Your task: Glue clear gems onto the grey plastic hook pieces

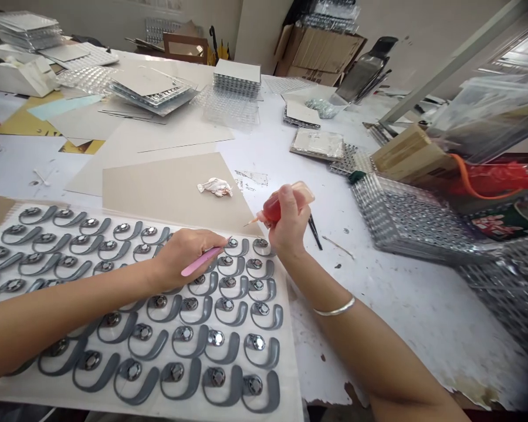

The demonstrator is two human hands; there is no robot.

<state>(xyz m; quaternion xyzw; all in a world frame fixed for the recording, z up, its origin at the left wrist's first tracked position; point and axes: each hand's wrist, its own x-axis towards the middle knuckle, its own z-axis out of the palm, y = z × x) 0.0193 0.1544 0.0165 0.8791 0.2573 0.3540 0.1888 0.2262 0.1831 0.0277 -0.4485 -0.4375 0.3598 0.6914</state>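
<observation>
Sheet [290,381] of grey pieces [271,354] sits right under our left hand [185,252], which is pinching a pink tool [198,262]; our right hand [288,228] is wrapped round a thin-tipped bottle [271,206]. Pieces are curled, with shiny round ends. Bottle's got reddish stuff inside; trays [416,256] right of our right hand hold loads of shiny bits [422,214].

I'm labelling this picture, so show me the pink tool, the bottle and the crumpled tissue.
Pink tool [200,262]: head view, on its flat handle.
Bottle [271,207]: head view, on its reddish side.
Crumpled tissue [217,187]: head view, on its middle.
</observation>
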